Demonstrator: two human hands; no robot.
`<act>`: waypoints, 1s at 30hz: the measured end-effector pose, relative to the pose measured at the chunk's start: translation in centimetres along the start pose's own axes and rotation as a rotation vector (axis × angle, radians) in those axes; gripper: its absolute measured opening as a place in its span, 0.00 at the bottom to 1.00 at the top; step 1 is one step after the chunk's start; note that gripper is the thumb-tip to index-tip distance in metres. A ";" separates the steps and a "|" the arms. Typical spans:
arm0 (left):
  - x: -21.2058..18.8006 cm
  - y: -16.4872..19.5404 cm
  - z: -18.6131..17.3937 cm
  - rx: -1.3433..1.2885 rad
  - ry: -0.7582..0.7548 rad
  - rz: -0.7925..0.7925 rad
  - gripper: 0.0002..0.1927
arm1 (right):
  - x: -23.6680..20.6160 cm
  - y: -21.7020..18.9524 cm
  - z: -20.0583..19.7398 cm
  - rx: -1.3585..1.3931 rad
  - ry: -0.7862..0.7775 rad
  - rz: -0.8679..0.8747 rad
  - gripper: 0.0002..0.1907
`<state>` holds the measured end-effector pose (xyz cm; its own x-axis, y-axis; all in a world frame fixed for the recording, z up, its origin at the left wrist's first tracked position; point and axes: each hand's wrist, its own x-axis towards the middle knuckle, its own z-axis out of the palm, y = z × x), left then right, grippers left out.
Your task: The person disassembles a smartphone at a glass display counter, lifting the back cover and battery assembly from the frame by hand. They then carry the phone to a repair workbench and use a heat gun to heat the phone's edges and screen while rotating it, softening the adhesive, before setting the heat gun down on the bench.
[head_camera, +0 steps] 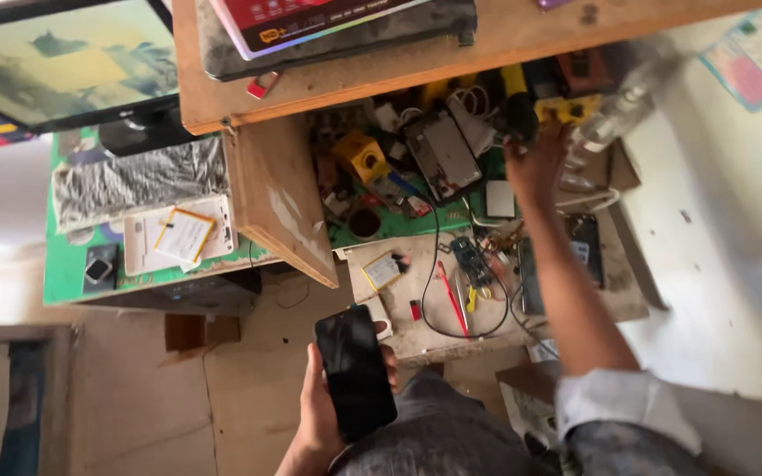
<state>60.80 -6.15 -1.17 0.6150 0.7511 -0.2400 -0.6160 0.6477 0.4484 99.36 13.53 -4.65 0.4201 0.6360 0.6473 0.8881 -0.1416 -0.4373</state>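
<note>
A phone (355, 370) sits low in the frame's centre, held in the left hand (324, 405), just below the workbench (416, 330). The right hand (535, 163) reaches to the upper right, among tools at the bench's far side. An opened phone (443, 154) lies left of that hand. A shelf (328, 84) spans the top, with a monitor (63, 62) at upper left.

A white sleeve, rolled up above the elbow, is worn on the right arm (575, 300). The left forearm (306, 441) is seen bare. Grey trousers (438, 436) of a faded, dusty cloth are worn on the legs.
</note>
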 end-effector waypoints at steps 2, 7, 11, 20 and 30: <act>-0.1 -1.6 0.4 -0.103 0.070 0.040 0.47 | 2.0 2.0 1.3 -0.236 -0.057 -0.098 0.44; -0.5 -4.2 0.6 -0.107 0.160 0.161 0.47 | 4.7 2.7 4.5 -0.100 -0.351 0.059 0.44; -0.8 -5.0 1.0 -0.124 0.191 0.215 0.48 | 6.0 3.0 3.6 0.098 -0.356 0.164 0.33; -1.4 -3.6 1.5 -0.100 0.081 0.265 0.50 | -1.5 1.5 -11.4 0.625 -0.360 0.184 0.18; -2.7 -1.7 -1.1 -0.079 -0.141 0.037 0.54 | -13.1 -2.2 -29.3 0.207 -0.437 0.345 0.22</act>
<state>59.62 -9.17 -2.22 0.6512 0.7524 -0.0986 -0.6725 0.6324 0.3845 97.38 -16.74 6.10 0.5238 0.8388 0.1483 0.6403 -0.2729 -0.7180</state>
